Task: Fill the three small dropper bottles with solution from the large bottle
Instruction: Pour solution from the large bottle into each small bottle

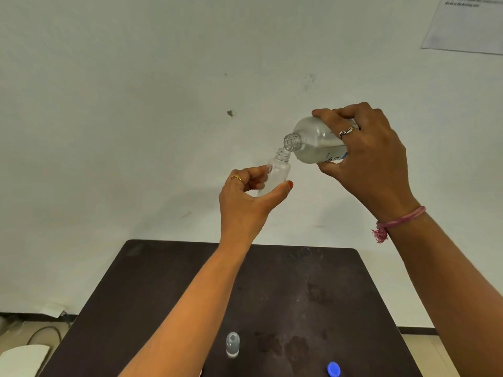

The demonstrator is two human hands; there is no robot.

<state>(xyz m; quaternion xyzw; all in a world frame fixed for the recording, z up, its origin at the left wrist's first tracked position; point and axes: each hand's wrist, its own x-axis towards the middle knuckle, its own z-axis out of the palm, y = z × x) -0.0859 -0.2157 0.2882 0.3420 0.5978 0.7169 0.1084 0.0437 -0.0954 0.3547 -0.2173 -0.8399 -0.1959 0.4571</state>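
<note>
Two bare hands are raised above the far edge of the dark brown bench (168,289). The right hand (364,156) wraps its fingers and thumb round the large clear plastic bottle (313,142), tipped so its open mouth touches the neck of a small clear dropper bottle (279,170). The left hand (245,202) holds that small bottle between thumb and curled fingers, tilted towards the large one. Near the bench's front edge stands a second small clear dropper bottle (232,344), upright and part filled, and to its right, well apart, lies a blue round cap (333,369).
</note>
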